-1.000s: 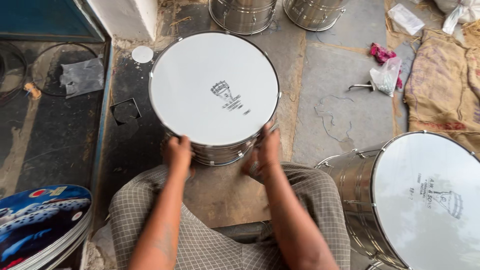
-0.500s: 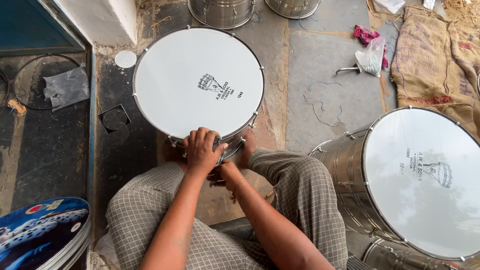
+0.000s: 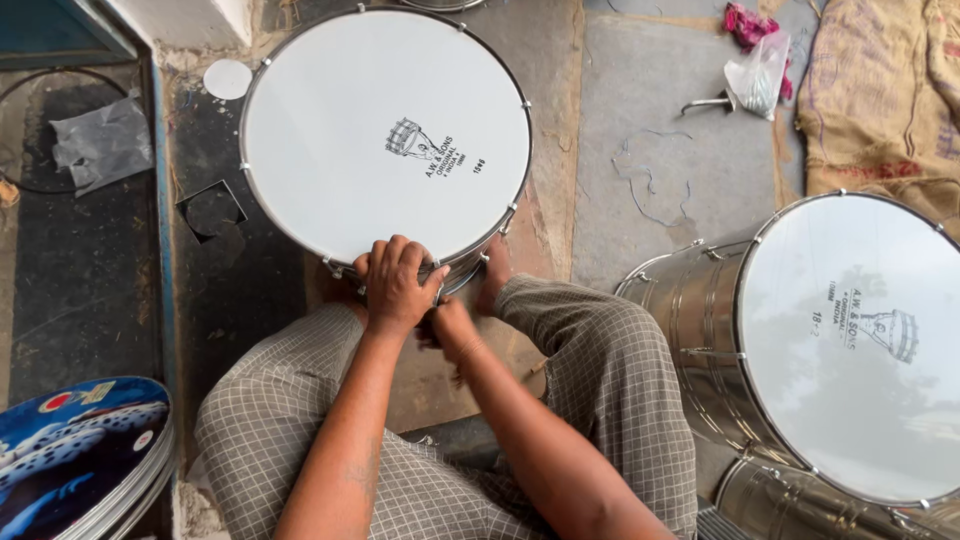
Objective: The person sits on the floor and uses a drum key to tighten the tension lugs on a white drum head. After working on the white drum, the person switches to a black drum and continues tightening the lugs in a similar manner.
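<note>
head-camera view, looking down: two bare forearms are seen reaching forward over knees clad in checked trousers (image 3: 600,360). the left hand (image 3: 397,283) is laid on the near rim of a white-skinned drum (image 3: 385,135), its fingers curled together over the metal hoop. the right hand (image 3: 448,325) is tucked just beneath and beside it, against the drum's near side; whether its fingers are clamped on anything cannot be told. the drum is stood on the stone floor (image 3: 650,150) directly ahead, between the knees. a second steel-shelled drum (image 3: 850,340) is seen at right, and a stack of patterned blue discs (image 3: 80,450) at lower left. farther off, a clear plastic bag (image 3: 755,80) and a burlap sack (image 3: 880,90) are seen lying.
</note>
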